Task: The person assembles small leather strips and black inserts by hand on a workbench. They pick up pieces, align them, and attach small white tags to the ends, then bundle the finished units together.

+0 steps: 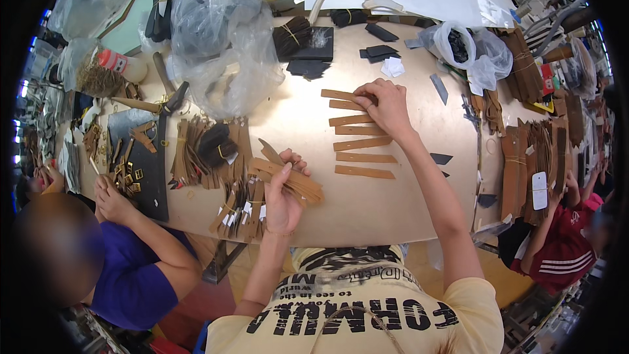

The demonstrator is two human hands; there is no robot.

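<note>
A fan of brown leather strips [303, 187] is gripped in my left hand [282, 210], thumb on top, just above the table's near half. To the right, my right hand [389, 108] pinches the right end of a leather strip [337, 94] at the far end of a column. Below it, several similar strips [364, 145] lie roughly parallel, spaced apart, each with a small slot or mark. My right fingers hide the ends of the farthest strips.
Bundled brown strips [203, 154] lie left, beside a clear plastic bag [226, 59]. Black pieces [380, 52] lie beyond the column. More brown bundles [534, 157] sit right. Left, a co-worker in a purple shirt [137, 275] works by a dark mat [157, 183]; another person [563, 242] is at right.
</note>
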